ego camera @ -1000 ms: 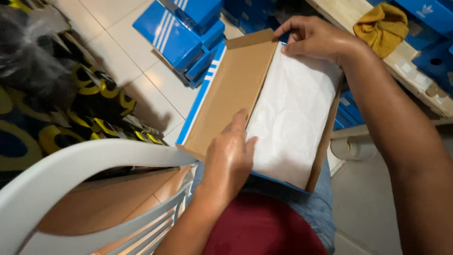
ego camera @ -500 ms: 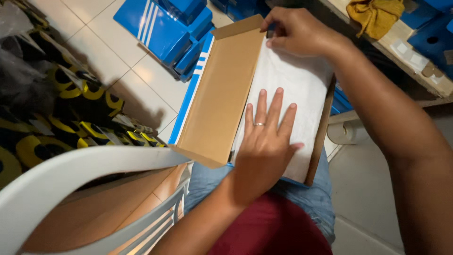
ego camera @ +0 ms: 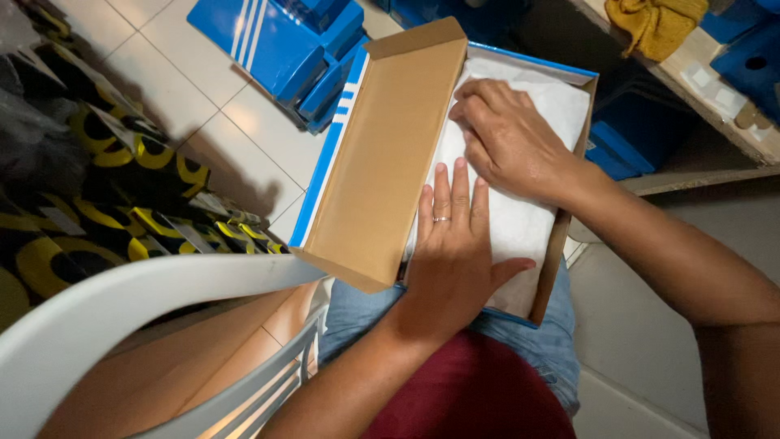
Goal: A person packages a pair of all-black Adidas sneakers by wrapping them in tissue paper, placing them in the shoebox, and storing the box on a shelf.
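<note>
An open blue shoe box (ego camera: 561,244) with a brown cardboard inside rests on my lap. Its hinged lid (ego camera: 390,154) stands up on the left side. White tissue paper (ego camera: 561,106) covers what is in the box. My left hand (ego camera: 451,252), a ring on one finger, lies flat and open on the near part of the paper. At the far end of the paper, my right hand (ego camera: 508,138) presses down with its fingers bent. What lies under the paper is hidden.
Several closed blue shoe boxes (ego camera: 280,45) are stacked on the tiled floor ahead. Black and yellow packets (ego camera: 122,203) lie in a heap at the left. A white plastic chair (ego camera: 122,325) stands near left. A wooden shelf (ego camera: 691,73) with a yellow cloth (ego camera: 654,20) is at the right.
My right hand has come from the box's far corner onto the paper. My left hand has spread flat on the near paper.
</note>
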